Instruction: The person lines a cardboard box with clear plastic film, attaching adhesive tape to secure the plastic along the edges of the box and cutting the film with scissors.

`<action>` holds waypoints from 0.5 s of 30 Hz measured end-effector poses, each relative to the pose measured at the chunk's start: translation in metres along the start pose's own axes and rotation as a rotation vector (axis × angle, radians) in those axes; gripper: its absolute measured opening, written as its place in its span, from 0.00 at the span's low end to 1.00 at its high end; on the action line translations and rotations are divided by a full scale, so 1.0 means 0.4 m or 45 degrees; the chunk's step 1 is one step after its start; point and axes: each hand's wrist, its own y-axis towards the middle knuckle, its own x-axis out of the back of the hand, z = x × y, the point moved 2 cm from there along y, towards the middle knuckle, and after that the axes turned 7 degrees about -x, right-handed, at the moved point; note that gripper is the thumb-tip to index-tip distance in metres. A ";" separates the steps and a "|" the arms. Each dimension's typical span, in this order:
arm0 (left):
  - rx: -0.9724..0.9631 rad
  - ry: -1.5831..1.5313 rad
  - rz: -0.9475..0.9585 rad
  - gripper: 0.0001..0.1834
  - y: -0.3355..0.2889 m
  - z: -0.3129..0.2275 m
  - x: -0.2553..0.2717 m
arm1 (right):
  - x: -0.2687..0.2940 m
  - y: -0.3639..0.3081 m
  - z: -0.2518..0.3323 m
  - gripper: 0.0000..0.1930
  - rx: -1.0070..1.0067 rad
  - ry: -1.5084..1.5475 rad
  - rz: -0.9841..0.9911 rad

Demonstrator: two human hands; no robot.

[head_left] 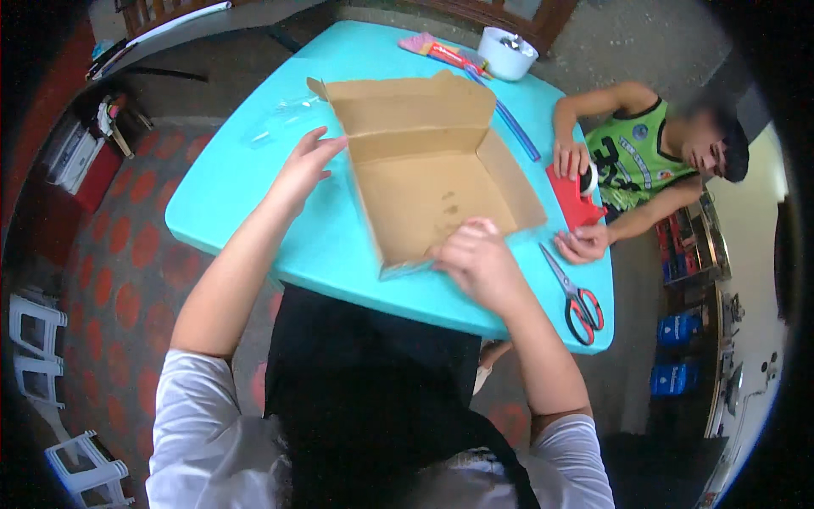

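An open brown cardboard box [415, 187] lies on the turquoise table in front of me, its lid [411, 106] raised at the far side. Clear plastic film [398, 270] shows along its near edge. My left hand [307, 167] is by the box's far left corner, fingers apart, with the fingertips close to the lid's hinge. At the near wall, my right hand [477, 261] has its fingers curled over the edge and closed on it. More clear film [284, 119] lies to the left of the lid.
On the right, a person in a green jersey [636, 157] holds a red tape dispenser [577, 195]. Scissors [577, 297] lie at the table's near right corner. Farther back are a blue tube [517, 131], a red package [454, 56] and a white bowl [506, 55].
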 end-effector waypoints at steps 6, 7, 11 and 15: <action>0.397 -0.215 0.252 0.29 0.206 0.035 0.006 | -0.009 0.040 0.034 0.11 0.078 0.028 0.074; 0.319 -0.209 0.284 0.26 0.224 0.061 0.017 | -0.010 0.033 0.027 0.11 0.065 -0.015 0.070; 0.053 -0.298 0.245 0.24 0.196 0.089 0.032 | 0.044 0.028 0.010 0.15 -0.044 0.030 -0.244; -0.207 0.108 0.179 0.19 0.181 0.086 0.057 | 0.097 -0.060 -0.178 0.27 -0.601 0.183 -0.801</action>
